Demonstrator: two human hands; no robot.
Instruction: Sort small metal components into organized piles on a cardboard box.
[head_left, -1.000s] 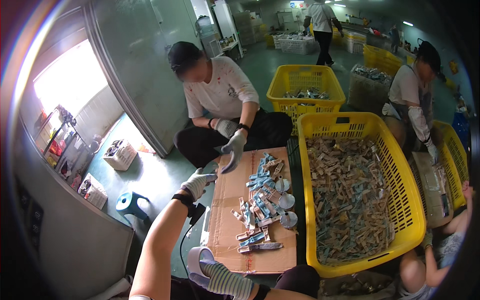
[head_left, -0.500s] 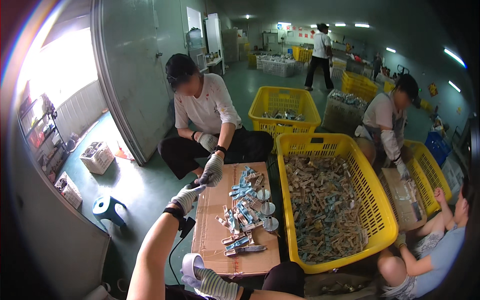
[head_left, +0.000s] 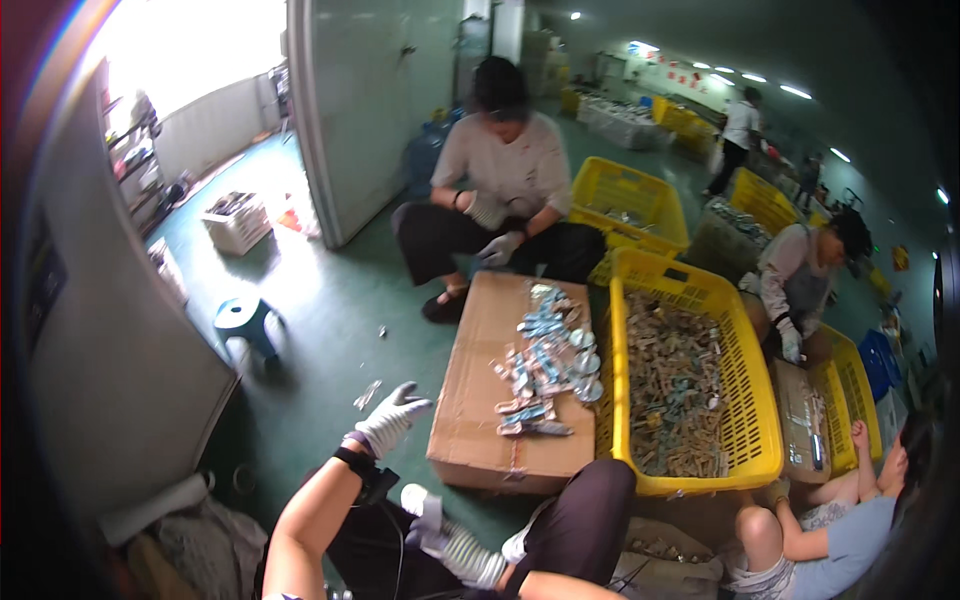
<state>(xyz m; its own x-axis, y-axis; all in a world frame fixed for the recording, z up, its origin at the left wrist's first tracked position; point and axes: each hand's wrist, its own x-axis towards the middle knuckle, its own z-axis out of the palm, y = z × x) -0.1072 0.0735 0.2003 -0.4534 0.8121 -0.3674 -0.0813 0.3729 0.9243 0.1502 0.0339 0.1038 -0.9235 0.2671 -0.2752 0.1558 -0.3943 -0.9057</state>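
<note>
Cardboard box (head_left: pixel 475 385) mid-frame, count 1, clips (head_left: pixel 540 350) heaped along its right half, pale blue and tan. Overlap and blur, so I can't give you a clip count. At the heap's right side I count 3 round silvery discs (head_left: pixel 588 388).

Hands, 2, both in pale gloves. Left hand (head_left: pixel 395 420), lower centre-left: fingers extended and loosely apart, just left of the box's near left corner, not touching it. Right hand (head_left: pixel 455 548), bottom centre: clamped on 1 white roll (head_left: pixel 422 503), held low over the wearer's dark-trousered legs; exact finger placement too blurred for me to call.

Yellow crates near the work, I get 3: large crate (head_left: pixel 752 400) right of the box, full of more clips; smaller crate (head_left: pixel 640 222) behind it, upper right of centre; third crate (head_left: pixel 850 385) toward the right edge. More yellow further back, too small to count.

Other people, at least 4: one seated (head_left: pixel 500 160) past the box's far edge, one bent over (head_left: pixel 790 265) at right, one in light blue (head_left: pixel 850 545) lower right, one standing (head_left: pixel 738 135) upper right.

Floor, left side: 1 blue stool (head_left: pixel 243 318), 1 white crate (head_left: pixel 238 235) above it.
</note>
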